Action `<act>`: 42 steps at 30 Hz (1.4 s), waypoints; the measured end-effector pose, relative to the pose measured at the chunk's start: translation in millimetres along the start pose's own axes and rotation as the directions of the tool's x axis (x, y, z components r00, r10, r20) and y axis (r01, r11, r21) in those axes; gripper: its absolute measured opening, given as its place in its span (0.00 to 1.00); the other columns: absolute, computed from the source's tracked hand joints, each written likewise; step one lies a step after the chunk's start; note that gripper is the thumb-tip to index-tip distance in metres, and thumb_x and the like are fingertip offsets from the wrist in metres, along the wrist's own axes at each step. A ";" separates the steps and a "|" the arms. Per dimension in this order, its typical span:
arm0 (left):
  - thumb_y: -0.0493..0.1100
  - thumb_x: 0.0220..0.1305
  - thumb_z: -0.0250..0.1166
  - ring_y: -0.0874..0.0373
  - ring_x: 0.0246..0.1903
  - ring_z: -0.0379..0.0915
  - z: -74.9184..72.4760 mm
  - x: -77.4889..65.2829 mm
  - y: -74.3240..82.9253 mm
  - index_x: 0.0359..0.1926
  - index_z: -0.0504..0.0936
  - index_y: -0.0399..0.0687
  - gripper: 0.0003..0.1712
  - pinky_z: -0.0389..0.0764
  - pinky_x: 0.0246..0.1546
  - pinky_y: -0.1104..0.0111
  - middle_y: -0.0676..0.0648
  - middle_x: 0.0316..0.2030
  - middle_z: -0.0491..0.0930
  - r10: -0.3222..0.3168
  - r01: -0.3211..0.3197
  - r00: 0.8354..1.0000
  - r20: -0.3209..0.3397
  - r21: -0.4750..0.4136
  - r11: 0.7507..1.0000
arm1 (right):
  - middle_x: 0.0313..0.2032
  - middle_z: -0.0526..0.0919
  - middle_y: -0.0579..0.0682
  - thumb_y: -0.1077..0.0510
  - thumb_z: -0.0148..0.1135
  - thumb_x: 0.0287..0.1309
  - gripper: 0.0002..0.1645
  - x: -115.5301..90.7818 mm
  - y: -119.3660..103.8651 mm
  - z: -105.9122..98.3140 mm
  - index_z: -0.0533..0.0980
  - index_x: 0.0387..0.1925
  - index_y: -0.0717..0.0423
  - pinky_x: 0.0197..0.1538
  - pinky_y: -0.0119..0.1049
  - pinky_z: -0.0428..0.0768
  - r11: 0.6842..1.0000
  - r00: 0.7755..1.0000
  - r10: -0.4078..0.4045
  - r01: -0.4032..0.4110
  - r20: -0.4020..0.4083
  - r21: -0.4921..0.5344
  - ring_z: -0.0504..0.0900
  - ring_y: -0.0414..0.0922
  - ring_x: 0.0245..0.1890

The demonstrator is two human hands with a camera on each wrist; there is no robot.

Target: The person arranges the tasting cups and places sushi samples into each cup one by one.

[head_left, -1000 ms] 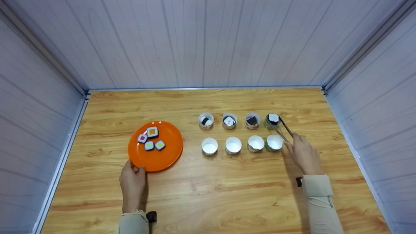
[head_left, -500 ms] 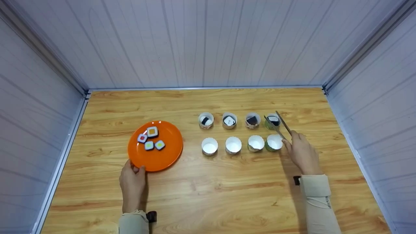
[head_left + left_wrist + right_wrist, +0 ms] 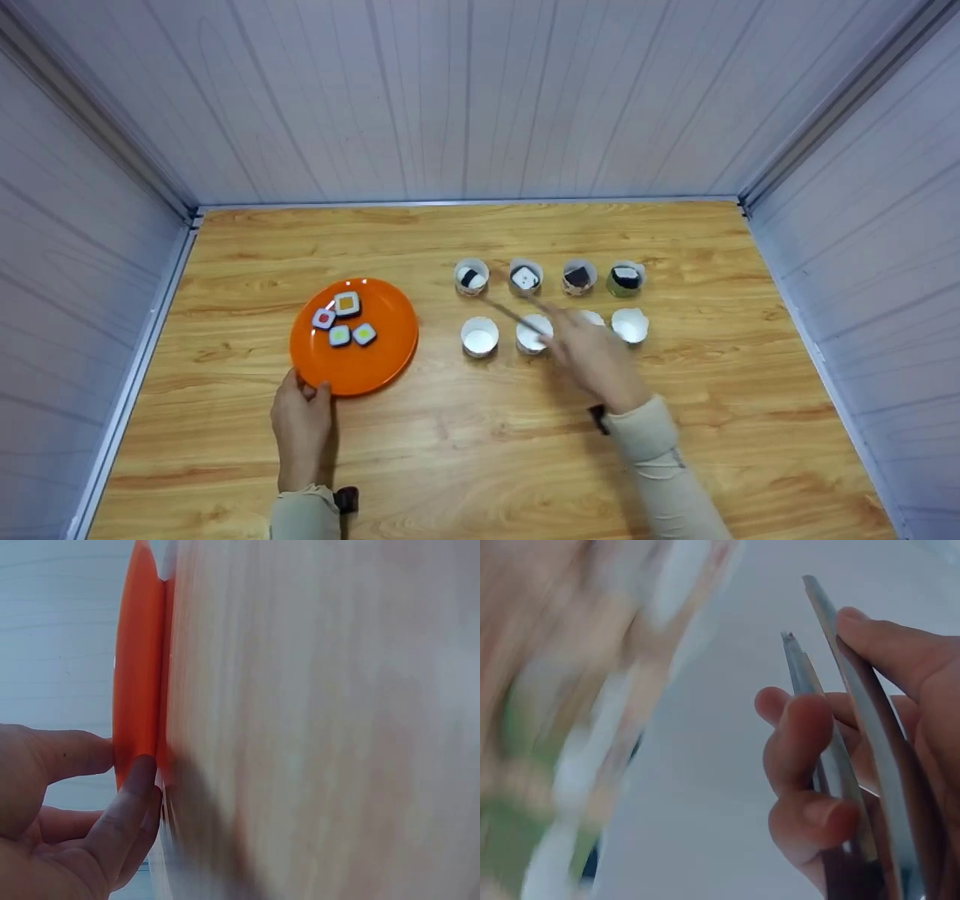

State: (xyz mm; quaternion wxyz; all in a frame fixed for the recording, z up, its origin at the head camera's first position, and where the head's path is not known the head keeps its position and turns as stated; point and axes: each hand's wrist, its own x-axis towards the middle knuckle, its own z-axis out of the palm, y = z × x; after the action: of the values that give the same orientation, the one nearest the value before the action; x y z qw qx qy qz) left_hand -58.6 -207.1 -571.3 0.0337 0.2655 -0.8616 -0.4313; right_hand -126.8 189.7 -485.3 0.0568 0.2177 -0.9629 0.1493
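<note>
My left hand (image 3: pixel 300 424) pinches the near rim of an orange plate (image 3: pixel 367 371); the left wrist view has the fingertips on both faces of the plate (image 3: pixel 139 667). Several toy sushi pieces lie on it, among them one with an orange centre (image 3: pixel 347 304) and one with a red centre (image 3: pixel 323 318). My right hand (image 3: pixel 596 360) holds metal tongs (image 3: pixel 514 316) above the front row of cups, partly covering one. Nothing sits between the tips of the tongs (image 3: pixel 859 690), which are spread apart. A black-and-white piece (image 3: pixel 625 278) lies in the far-right back cup.
Two rows of small paper cups stand right of the plate. The other back cups hold a black-striped white piece (image 3: pixel 472 278), a white piece (image 3: pixel 525 280) and a black piece (image 3: pixel 577 277). Front cups such as the left one (image 3: pixel 479 337) show white insides. Pale walls enclose the table (image 3: pixel 450 465).
The tongs let go of the black-and-white piece in the far-right back cup and spread. My right hand has since swung left with them. The left hand keeps its hold on the plate.
</note>
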 end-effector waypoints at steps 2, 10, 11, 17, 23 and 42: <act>0.36 0.71 0.58 0.47 0.36 0.67 -1.6 -0.1 0.0 0.62 0.71 0.34 0.21 0.66 0.36 0.58 0.40 0.36 0.70 -0.009 0.009 1.000 -0.003 -0.003 1.000 | 0.46 0.83 0.55 0.45 0.61 0.69 0.31 10.9 -22.8 11.5 0.71 0.67 0.53 0.28 0.45 0.81 0.997 0.997 -0.076 0.076 0.029 0.011 0.82 0.51 0.29; 0.36 0.71 0.58 0.46 0.37 0.69 -2.7 -1.1 -0.7 0.61 0.71 0.32 0.21 0.68 0.36 0.57 0.39 0.35 0.72 0.037 -0.037 0.999 -0.007 -0.005 0.999 | 0.45 0.82 0.52 0.40 0.53 0.73 0.30 42.6 -79.6 53.9 0.72 0.64 0.57 0.25 0.43 0.79 0.972 0.965 -0.231 0.233 0.125 -0.003 0.82 0.49 0.29; 0.36 0.71 0.58 0.46 0.37 0.69 -3.0 -1.0 -1.2 0.61 0.71 0.31 0.21 0.68 0.37 0.57 0.39 0.36 0.72 0.038 -0.038 0.999 -0.009 -0.001 0.999 | 0.43 0.81 0.51 0.41 0.54 0.73 0.29 44.9 -83.4 57.5 0.73 0.63 0.57 0.23 0.42 0.78 0.971 0.963 -0.237 0.240 0.129 -0.009 0.81 0.48 0.27; 0.36 0.72 0.58 0.43 0.45 0.71 -4.9 0.1 -0.5 0.66 0.69 0.33 0.24 0.72 0.47 0.52 0.36 0.44 0.74 -0.018 0.019 1.000 0.009 -0.011 1.000 | 0.41 0.80 0.49 0.42 0.57 0.71 0.28 53.9 -98.6 74.1 0.73 0.61 0.55 0.22 0.42 0.77 0.968 0.957 -0.236 0.246 0.171 -0.039 0.79 0.48 0.24; 0.37 0.72 0.58 0.44 0.44 0.70 -4.1 0.6 0.5 0.66 0.68 0.33 0.25 0.71 0.45 0.53 0.36 0.43 0.73 -0.025 0.025 1.000 0.013 -0.010 1.000 | 0.40 0.79 0.48 0.41 0.56 0.71 0.28 57.4 -111.1 90.4 0.73 0.62 0.53 0.22 0.41 0.77 0.972 0.948 -0.214 0.232 0.234 -0.050 0.80 0.47 0.25; 0.35 0.70 0.59 0.46 0.35 0.67 -1.1 -1.0 -2.9 0.59 0.72 0.32 0.19 0.66 0.35 0.57 0.40 0.33 0.70 0.056 -0.056 0.998 -0.029 -0.004 0.998 | 0.38 0.79 0.48 0.45 0.56 0.72 0.20 60.1 -122.0 113.8 0.75 0.56 0.53 0.22 0.43 0.77 0.971 0.955 -0.200 0.223 0.217 -0.088 0.80 0.49 0.24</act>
State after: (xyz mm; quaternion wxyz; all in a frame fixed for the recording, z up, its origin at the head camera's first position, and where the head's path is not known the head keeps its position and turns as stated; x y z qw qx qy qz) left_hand -56.1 -208.9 -572.6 0.0587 0.2471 -0.8671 -0.4285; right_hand -132.6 24.9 -550.8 -0.0158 0.3303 -0.9415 0.0647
